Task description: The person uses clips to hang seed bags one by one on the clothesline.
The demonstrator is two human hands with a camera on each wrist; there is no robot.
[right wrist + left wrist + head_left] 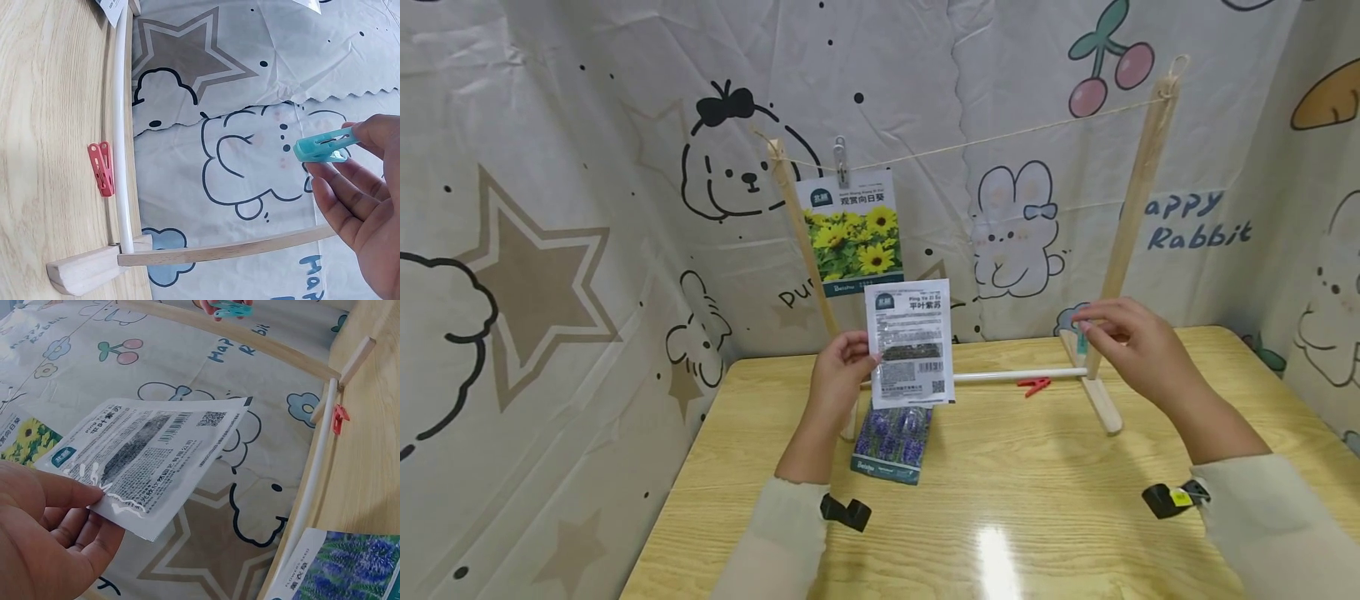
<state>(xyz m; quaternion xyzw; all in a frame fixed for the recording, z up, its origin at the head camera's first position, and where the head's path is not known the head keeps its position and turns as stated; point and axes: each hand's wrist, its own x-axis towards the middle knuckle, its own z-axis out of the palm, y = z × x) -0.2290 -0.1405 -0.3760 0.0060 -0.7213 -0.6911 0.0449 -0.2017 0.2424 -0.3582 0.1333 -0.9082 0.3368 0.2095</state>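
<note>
Fingers of the left hand [841,367] pinch the white packet [912,321] by its nine o'clock edge, apparently leaving its face readable; at three o'clock from it, the right hand [1138,342] pinches a teal clip [312,148].

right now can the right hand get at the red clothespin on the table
Probably yes: the red clothespin lies uncovered on the table, on the near side of the white rod. The right hand pinches a teal clothespin in its fingers, though, which it might have to set down first.
</note>
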